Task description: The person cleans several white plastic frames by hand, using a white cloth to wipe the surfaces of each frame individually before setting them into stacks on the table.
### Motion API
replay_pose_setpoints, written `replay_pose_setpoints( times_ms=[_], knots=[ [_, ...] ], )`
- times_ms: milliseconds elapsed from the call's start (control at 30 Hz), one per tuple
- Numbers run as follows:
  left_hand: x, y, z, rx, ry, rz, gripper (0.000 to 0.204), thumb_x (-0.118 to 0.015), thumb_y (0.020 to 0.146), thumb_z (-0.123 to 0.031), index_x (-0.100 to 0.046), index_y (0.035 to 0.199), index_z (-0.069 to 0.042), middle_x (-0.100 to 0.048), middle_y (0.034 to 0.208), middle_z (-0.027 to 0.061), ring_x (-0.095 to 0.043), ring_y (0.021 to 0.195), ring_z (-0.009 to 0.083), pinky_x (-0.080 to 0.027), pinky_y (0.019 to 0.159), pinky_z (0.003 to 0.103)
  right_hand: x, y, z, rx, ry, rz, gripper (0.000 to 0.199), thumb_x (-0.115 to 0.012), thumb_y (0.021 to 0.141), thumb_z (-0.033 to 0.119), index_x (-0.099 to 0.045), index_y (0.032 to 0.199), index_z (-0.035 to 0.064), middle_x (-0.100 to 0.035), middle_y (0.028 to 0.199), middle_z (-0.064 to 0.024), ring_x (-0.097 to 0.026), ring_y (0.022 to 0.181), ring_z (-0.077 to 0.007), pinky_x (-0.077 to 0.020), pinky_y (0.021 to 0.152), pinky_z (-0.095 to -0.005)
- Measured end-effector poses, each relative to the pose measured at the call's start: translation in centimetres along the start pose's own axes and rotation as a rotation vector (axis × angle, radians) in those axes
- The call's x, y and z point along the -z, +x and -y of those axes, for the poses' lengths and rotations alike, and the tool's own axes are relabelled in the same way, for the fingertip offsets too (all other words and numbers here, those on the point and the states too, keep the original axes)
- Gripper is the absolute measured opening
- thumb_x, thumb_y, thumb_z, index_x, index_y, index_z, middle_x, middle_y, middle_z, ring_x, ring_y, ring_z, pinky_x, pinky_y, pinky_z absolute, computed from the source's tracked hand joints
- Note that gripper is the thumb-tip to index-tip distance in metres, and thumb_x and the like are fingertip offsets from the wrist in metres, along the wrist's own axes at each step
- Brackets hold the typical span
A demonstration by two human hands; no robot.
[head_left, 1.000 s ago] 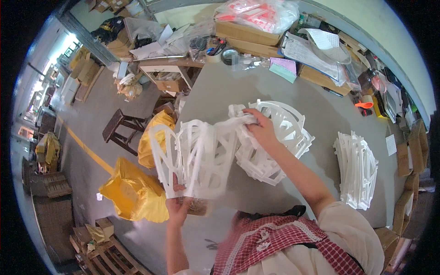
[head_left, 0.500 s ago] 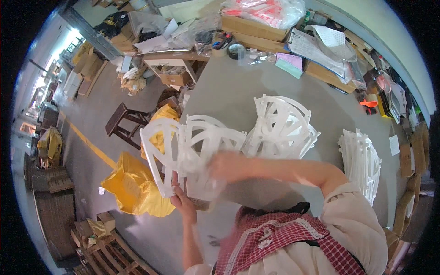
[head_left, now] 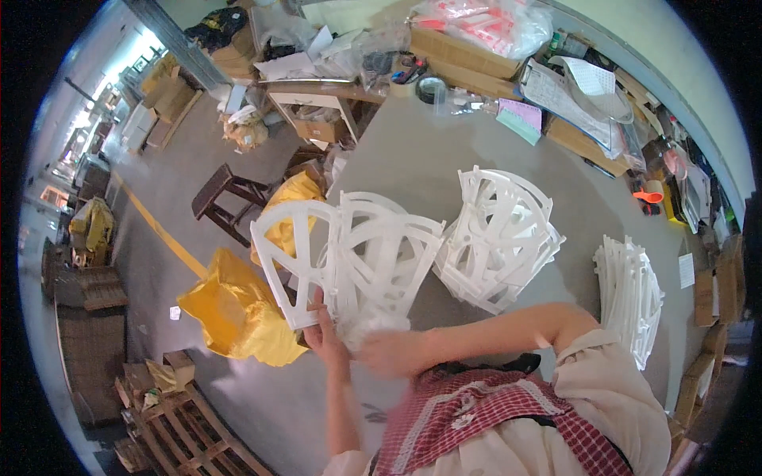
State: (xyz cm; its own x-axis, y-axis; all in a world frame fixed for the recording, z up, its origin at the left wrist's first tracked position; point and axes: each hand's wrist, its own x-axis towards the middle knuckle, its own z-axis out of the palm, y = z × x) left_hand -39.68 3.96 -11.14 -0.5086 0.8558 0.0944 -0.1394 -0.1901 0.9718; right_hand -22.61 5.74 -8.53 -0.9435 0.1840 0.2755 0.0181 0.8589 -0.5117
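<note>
My left hand [head_left: 326,336] grips the narrow lower end of a fanned bunch of white plastic fan-shaped frames [head_left: 349,255], held upright in front of me. My right hand [head_left: 386,351] reaches across my body and holds the bottom of the same bunch, right next to the left hand. A loose pile of the same white frames [head_left: 502,238] lies on the grey table [head_left: 413,159] just right of the bunch. A second, tidier stack of frames [head_left: 631,289] stands further right on the table.
Two yellow bags [head_left: 238,313] sit on the floor at the left, near a dark wooden stool [head_left: 226,194]. Cardboard boxes, papers and a tape roll [head_left: 431,89] crowd the far table edge. A wooden pallet [head_left: 186,428] lies at the lower left.
My right hand left the loose pile on the table and swung down across my body to the base of the bunch. The bunch tilted a little and its frames closed together.
</note>
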Motion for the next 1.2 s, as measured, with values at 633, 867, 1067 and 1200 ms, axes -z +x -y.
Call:
replay_pose_setpoints(
  times_ms=[633,867,1067,1200],
  knots=[
    [-7.3,-1.2,-4.0,-0.437,1.051,0.519,0.037,-0.076,0.065,-0.005,-0.054,0.095,-0.004,-0.036,0.147,0.0213,-0.018,0.141,0.0514,-0.021,0.111,0.061,13.9,-13.8,-6.4,-0.766,-0.197,-0.690,0.032,-0.056,0.070,-0.003,-0.068,0.096,0.0121,-0.067,0.099,-0.0078,-0.057,0.090,-0.0317,-0.0475,0.081,-0.0396],
    [-12.3,-3.0,-0.8,-0.442,1.326,0.561,0.062,-0.079,0.065,-0.024,-0.048,0.113,0.001,-0.022,0.152,0.0314,-0.013,0.143,0.0492,-0.007,0.113,0.065,12.1,-12.4,-6.6,-0.744,-0.107,-0.739,0.032,-0.059,0.070,-0.001,-0.069,0.096,0.0143,-0.067,0.104,-0.0060,-0.058,0.088,-0.0319,-0.0486,0.082,-0.0399],
    [-8.1,0.3,-2.1,-0.630,0.853,0.467,0.054,-0.073,0.071,-0.012,-0.048,0.116,0.002,-0.036,0.147,0.0292,-0.032,0.137,0.0482,-0.027,0.111,0.057,12.8,-14.9,-6.4,-0.877,0.476,-1.201,0.038,-0.056,0.076,-0.007,-0.069,0.109,0.0082,-0.066,0.112,-0.0084,-0.058,0.107,-0.0198,-0.0462,0.093,-0.0316],
    [-5.2,0.2,-2.9,-0.011,0.097,0.114,0.064,-0.062,0.089,-0.007,-0.032,0.145,0.003,-0.039,0.149,0.0187,-0.043,0.134,0.0271,-0.036,0.110,0.040,14.1,-14.5,-6.1,-0.854,0.348,-1.253,0.041,-0.053,0.080,-0.006,-0.064,0.118,0.0049,-0.065,0.111,-0.0074,-0.059,0.107,-0.0177,-0.0461,0.092,-0.0311]
  ],
)
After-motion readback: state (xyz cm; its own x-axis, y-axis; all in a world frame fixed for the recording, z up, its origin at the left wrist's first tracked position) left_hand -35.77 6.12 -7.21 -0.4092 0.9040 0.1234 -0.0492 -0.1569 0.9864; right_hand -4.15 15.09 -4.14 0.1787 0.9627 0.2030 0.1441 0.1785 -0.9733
